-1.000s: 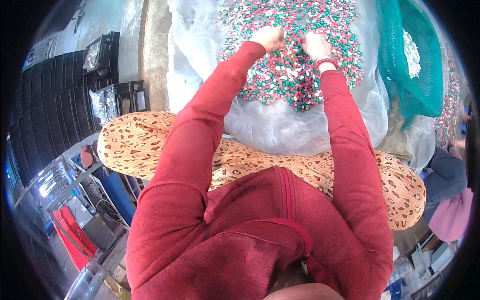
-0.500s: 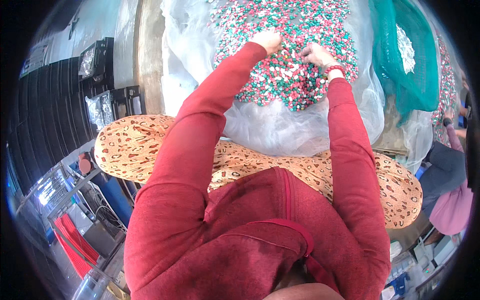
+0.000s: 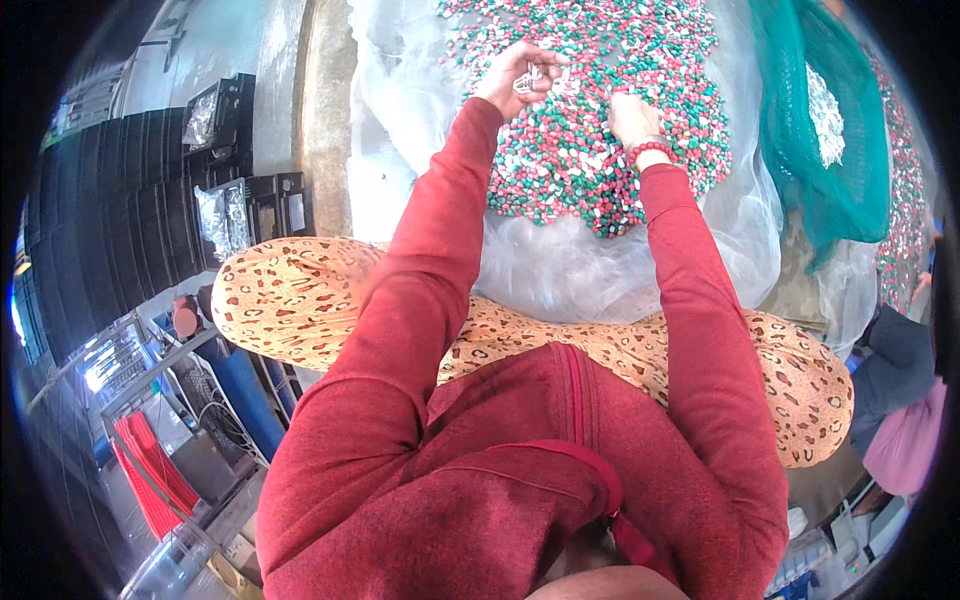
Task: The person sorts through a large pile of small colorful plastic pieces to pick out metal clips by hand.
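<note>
Small pink, green and white pellet-like pieces (image 3: 560, 165) lie spread in a thick layer over a sheer whitish sheet (image 3: 560, 270). Over the left part of this layer my left hand (image 3: 512, 82) is turned palm up, its fingers curled round several small white pieces (image 3: 530, 80). My right hand (image 3: 634, 122), with a red bead bracelet (image 3: 652, 146) at the wrist, is lowered to the pieces on the right. Its fingers are bent together and point down, and their tips are hidden, so what they pinch does not show.
A green mesh net (image 3: 830, 200) with a white heap (image 3: 825, 115) in it lies to the right. Beyond it, another person (image 3: 895, 350) sits by more coloured pieces (image 3: 900, 190). Black crates (image 3: 130, 180) stand at the left. My patterned trouser legs (image 3: 290, 290) border the sheet's near edge.
My left hand has moved slightly left and turned palm up, showing the white pieces in it. My right hand's fingers have drawn together. The whole view has shifted slightly.
</note>
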{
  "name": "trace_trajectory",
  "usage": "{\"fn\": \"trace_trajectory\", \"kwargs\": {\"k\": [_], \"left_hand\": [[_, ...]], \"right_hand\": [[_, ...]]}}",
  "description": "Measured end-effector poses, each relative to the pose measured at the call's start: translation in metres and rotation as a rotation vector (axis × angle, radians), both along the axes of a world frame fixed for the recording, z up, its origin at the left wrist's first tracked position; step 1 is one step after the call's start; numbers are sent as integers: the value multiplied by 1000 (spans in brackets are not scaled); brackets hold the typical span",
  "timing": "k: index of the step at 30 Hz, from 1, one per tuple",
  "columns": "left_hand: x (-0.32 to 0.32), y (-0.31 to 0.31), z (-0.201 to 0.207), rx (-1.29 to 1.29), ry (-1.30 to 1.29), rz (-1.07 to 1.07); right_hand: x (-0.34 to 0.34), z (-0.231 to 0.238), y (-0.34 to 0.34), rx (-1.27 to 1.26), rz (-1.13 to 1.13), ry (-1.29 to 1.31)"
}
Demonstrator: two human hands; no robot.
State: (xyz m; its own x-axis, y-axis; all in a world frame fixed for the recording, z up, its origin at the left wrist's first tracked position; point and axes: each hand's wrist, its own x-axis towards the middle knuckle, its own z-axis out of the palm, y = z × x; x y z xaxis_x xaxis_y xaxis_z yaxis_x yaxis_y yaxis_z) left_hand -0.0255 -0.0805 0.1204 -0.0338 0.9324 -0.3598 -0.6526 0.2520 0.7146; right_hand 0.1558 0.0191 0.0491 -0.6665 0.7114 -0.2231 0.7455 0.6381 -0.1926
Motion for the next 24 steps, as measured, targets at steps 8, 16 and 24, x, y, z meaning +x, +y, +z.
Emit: {"fn": "trace_trajectory", "kwargs": {"k": [8,16,24], "left_hand": [[7,10,-53,-246,1888,-495],[-4,4,-34,-243,1524,-303],[-6,16,-39,-178,23,111]], "right_hand": [[33,22,20,-1625,-673,1222],[24,48,35,-1885,-185,1436],[-25,-34,-1,-437,-56,469]]}}
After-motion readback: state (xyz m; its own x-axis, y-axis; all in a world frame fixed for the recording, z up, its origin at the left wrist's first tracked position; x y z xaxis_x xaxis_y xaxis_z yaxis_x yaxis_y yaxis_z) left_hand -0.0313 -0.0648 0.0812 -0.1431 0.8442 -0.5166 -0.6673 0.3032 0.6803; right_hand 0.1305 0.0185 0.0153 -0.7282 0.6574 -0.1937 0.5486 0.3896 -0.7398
